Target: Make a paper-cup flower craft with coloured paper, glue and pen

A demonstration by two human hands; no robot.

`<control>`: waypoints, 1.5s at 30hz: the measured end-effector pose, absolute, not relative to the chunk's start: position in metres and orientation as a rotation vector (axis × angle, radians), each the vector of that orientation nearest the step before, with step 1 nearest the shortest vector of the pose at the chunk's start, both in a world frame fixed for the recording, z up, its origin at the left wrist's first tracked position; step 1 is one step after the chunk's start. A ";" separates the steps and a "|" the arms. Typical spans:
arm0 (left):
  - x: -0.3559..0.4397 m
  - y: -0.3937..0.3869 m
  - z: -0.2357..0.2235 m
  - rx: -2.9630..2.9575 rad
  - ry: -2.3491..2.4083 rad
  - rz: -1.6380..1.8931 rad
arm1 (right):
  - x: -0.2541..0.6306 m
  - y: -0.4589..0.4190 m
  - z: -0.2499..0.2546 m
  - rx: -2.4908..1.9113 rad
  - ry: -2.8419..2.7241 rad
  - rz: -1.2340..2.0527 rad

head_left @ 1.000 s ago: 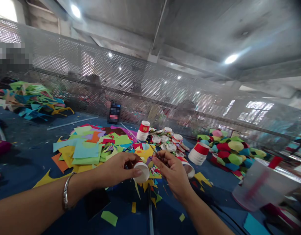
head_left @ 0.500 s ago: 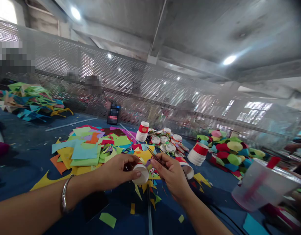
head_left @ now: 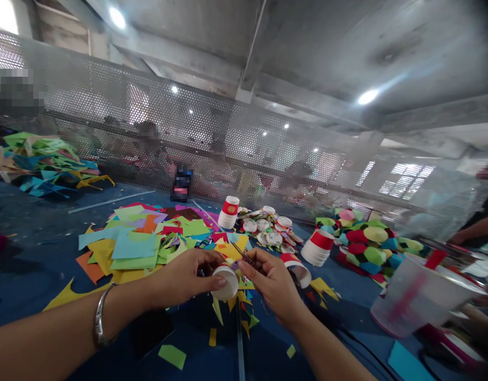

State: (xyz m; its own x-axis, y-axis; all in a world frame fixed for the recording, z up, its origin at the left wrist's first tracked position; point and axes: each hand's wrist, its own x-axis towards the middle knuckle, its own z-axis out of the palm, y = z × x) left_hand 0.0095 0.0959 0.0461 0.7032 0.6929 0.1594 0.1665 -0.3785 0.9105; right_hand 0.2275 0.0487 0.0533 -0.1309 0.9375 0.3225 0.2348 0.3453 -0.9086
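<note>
A small white paper cup (head_left: 225,284) is held in my left hand (head_left: 198,272), fingers and thumb closed around its side, its mouth tilted towards me. Just right of it, my right hand (head_left: 270,278) is closed on a thin dark pointed metal tool (head_left: 244,255); I cannot tell whether it is scissors or tweezers. The tool's tips point up and left. A small purple paper piece (head_left: 235,265) shows between the cup and my right fingertips. Behind my right hand a red-and-white paper cup (head_left: 301,272) lies on its side.
Coloured paper sheets (head_left: 135,246) are heaped left of centre. Stacked cups (head_left: 229,211), another stack (head_left: 317,247) and a pile of white discs (head_left: 273,238) stand beyond. Multicoloured paper balls (head_left: 373,243) and a large plastic drink cup (head_left: 422,296) are right. A phone (head_left: 182,182) leans against the mesh partition (head_left: 236,148).
The view has shifted slightly, so most things appear a little further left. My hands keep their holds on the cup and the tool. At the far right, another person has come into view.
</note>
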 end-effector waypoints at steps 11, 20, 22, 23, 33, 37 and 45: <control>0.007 0.107 0.043 1.722 0.707 0.872 | 0.228 0.045 0.056 -1.062 -1.462 0.895; 0.003 0.104 0.054 1.435 0.636 0.914 | 0.229 0.044 0.055 -1.114 -1.491 0.976; 0.003 0.104 0.055 1.464 0.645 0.916 | 0.228 0.044 0.055 -1.121 -1.481 1.021; 0.003 0.105 0.055 1.483 0.647 0.918 | 0.228 0.044 0.055 -1.122 -1.475 1.041; 0.001 0.106 0.053 1.619 0.653 0.917 | 0.228 0.043 0.058 -1.115 -1.475 1.114; 0.001 0.104 0.053 1.588 0.612 0.883 | 0.228 0.043 0.057 -1.110 -1.469 1.129; 0.002 0.108 0.047 1.571 0.568 0.868 | 0.226 0.041 0.060 -1.125 -1.442 1.165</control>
